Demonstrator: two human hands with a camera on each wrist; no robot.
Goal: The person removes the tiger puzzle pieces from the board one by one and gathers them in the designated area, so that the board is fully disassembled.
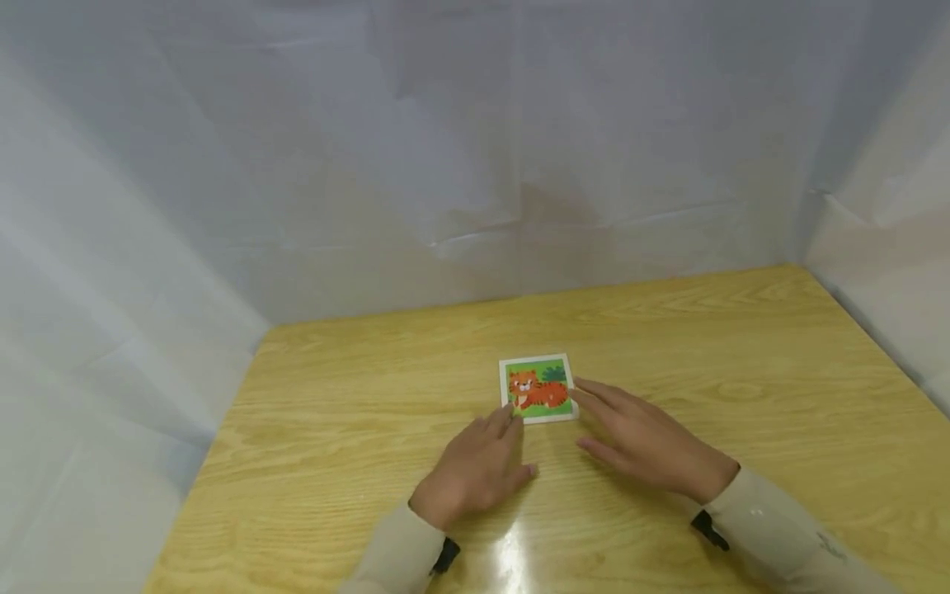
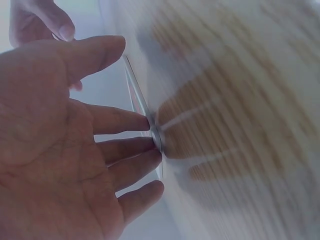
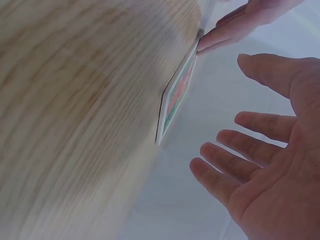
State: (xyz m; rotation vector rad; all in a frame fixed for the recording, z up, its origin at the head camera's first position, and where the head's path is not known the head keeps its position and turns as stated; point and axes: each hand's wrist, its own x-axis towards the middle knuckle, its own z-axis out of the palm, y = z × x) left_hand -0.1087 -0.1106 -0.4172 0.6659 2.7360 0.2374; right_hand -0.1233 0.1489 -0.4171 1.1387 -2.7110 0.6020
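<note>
A square, white-bordered picture tile point(image 1: 538, 370) of an orange tiger on green lies flat on the wooden table. My left hand point(image 1: 475, 466) has its fingertips at the tile's near left corner, the fingers mostly straight. In the left wrist view those fingertips touch the edge of the thin tile, and the thumb stands apart. Beside the tile's right edge is my right hand point(image 1: 646, 437), fingers spread and extended. The right wrist view shows its palm point(image 3: 285, 195) with nothing held and a gap between its fingers and the tile point(image 3: 176, 95).
The wooden table point(image 1: 356, 388) extends around the tile on all sides. White sheeting point(image 1: 445, 165) hangs behind the table and along both sides. Each sleeve has a dark strap point(image 1: 710, 530) at the wrist.
</note>
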